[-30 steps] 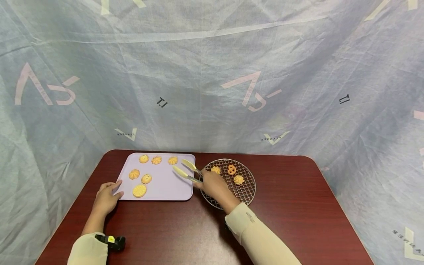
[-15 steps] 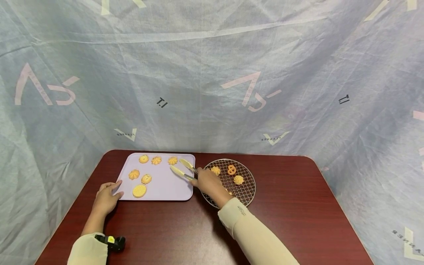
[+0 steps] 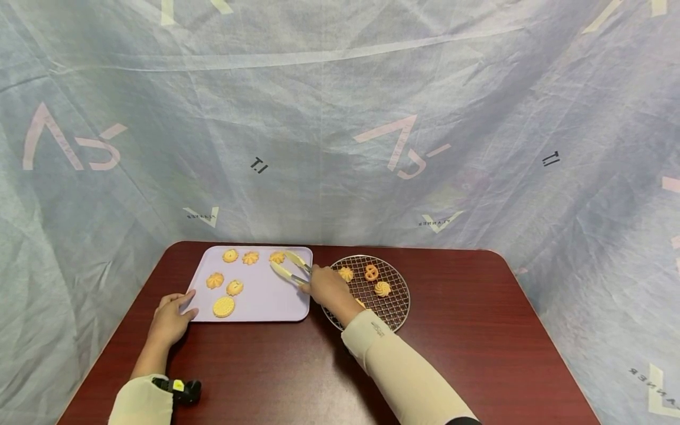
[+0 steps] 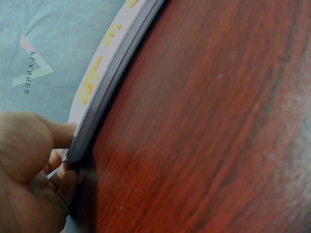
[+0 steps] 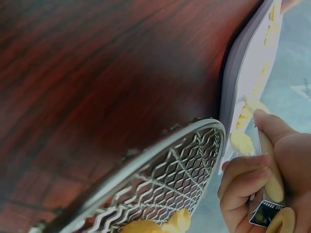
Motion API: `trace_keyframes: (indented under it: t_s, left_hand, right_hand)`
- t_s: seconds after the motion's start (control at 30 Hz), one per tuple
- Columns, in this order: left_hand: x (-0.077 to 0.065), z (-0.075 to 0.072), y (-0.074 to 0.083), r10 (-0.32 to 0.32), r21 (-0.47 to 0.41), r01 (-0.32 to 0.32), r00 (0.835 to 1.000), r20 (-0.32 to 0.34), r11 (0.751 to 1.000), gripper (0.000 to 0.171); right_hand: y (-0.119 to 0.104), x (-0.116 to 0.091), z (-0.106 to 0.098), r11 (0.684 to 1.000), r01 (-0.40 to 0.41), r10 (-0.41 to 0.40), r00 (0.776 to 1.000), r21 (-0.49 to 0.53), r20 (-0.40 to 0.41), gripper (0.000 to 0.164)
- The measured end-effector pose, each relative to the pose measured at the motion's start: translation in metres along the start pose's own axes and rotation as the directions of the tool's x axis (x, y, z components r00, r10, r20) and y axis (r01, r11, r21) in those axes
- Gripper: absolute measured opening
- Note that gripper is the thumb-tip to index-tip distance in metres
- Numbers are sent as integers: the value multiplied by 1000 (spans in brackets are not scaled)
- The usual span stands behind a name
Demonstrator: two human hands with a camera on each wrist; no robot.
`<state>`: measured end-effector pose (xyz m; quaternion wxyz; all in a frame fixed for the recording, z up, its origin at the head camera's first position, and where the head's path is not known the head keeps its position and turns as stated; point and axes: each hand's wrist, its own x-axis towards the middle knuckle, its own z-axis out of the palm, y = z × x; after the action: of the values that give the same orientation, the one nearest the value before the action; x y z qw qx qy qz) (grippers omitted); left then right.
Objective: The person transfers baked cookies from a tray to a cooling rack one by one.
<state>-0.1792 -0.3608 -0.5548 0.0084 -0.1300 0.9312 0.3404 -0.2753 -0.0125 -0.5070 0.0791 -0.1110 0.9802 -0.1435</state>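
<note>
My left hand [image 3: 171,319] grips the left front corner of a lilac tray [image 3: 265,298]; in the left wrist view the thumb lies on the rim, fingers below it. Several cookies lie on the tray, among them a round yellow one [image 3: 224,306] in front. My right hand [image 3: 330,290] holds tongs [image 3: 283,271] with pale yellow tips, reaching over the tray's right side. Those tips stand apart, the far one right at the flower-shaped cookie [image 3: 277,257] in the back row. In the right wrist view, fingers wrap the tongs' handle [image 5: 270,170].
A round wire rack [image 3: 393,304] stands right of the tray, partly under my right forearm. On it lie a pretzel [image 3: 371,273], a swirl cookie [image 3: 382,288] and a flower-shaped cookie [image 3: 346,274]. A grey cloth [image 3: 319,147] hangs behind the dark red table [image 3: 467,330].
My right hand has moved left and slightly away from me, bringing the tongs' tips to the back-row cookie. The left hand and the tray have stayed in place.
</note>
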Motion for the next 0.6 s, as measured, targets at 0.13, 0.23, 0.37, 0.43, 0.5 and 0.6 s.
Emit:
trace_keyframes:
  t_s: [0.13, 0.23, 0.37, 0.43, 0.5, 0.6]
  left_hand:
    - [0, 1, 0, -1, -1, 1, 1000, 1, 1000, 57]
    - [0, 1, -1, -4, -5, 4, 1000, 1, 1000, 57]
    - [0, 1, -1, -3, -9, 3, 1000, -1, 1000, 57]
    - [0, 1, -1, -3, -10, 3, 1000, -2, 1000, 57]
    - [0, 1, 0, -4, -9, 4, 1000, -1, 1000, 57]
    - [1, 1, -1, -8, -8, 8, 1000, 4, 1000, 57]
  right_hand:
    - [-3, 4, 2, 1000, -8, 8, 1000, -30, 5, 52]
    - [-5, 7, 3, 999, -11, 11, 1000, -42, 2, 52]
    - [-6, 9, 4, 999, -17, 17, 1000, -47, -8, 50]
    - [-6, 10, 5, 999, -17, 17, 1000, -49, -12, 48]
    - [-5, 10, 6, 999, -19, 18, 1000, -49, -14, 48]
    - [-5, 10, 7, 999, -13, 12, 1000, -52, -14, 48]
